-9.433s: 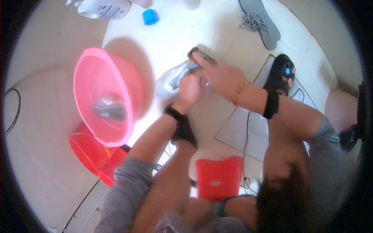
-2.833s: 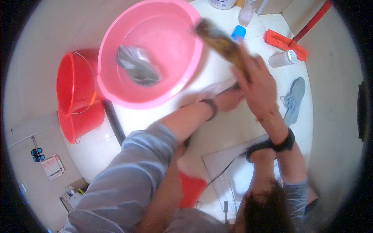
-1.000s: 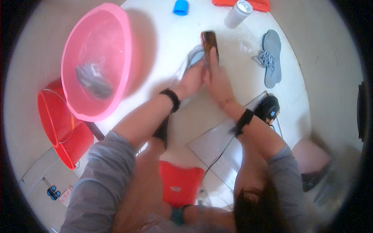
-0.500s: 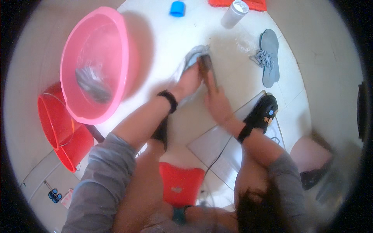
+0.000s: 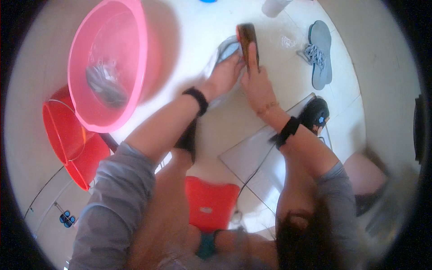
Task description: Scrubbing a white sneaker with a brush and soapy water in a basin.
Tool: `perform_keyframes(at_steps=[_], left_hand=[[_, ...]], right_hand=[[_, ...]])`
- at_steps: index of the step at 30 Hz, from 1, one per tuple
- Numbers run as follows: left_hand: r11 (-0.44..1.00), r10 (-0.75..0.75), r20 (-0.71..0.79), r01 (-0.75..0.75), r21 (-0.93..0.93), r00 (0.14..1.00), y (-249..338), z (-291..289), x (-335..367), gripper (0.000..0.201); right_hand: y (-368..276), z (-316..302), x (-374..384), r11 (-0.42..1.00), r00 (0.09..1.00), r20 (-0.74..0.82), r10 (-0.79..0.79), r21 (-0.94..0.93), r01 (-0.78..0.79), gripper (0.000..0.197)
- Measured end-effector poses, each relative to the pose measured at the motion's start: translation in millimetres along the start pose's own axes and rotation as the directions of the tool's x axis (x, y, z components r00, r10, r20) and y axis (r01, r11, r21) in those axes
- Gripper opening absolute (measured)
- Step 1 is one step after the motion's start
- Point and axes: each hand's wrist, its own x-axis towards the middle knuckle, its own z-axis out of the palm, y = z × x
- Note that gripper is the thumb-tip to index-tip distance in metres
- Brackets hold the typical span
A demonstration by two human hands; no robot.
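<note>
My left forearm point(image 5: 164, 123) slants up and rightward, my left hand point(image 5: 222, 77) curled in a grip at its end. My right forearm point(image 5: 312, 150) slants up and leftward; my right hand point(image 5: 259, 88) grips too, its index finger point(image 5: 253, 57) stretched forward. Both hands work close together.

The floor point(image 5: 216, 139) is of pale, glossy tiles with dark joints. On its left side stands a pink basin point(image 5: 142, 54), and just beside, nearer, are red buckets point(image 5: 94, 164). At the far edge, a blue cap point(image 5: 208, 1) and a whitish container point(image 5: 275, 6) are cut by the view. At the far right lie flat grey insoles point(image 5: 322, 36), with grey laces point(image 5: 317, 57) upon them. A decorated black clog point(image 5: 314, 111) rests nearer, also on the right.
</note>
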Motion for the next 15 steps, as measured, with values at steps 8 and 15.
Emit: perform_keyframes(at_steps=[8, 15], left_hand=[[1.0, 0.026, -0.039, -0.026, 0.005, 0.999, -5, -1, 0, 0.035], [0.996, -0.088, -0.018, 0.089, 0.023, 0.996, -5, 0, 4, 0.035]], right_hand=[[-1, -5, 0, 0.999, 0.996, 0.079, 0.045, 0.011, -0.046, 0.077], [18, 14, -35, 1.0, 0.993, 0.117, -0.008, 0.02, 0.005, 0.081]])
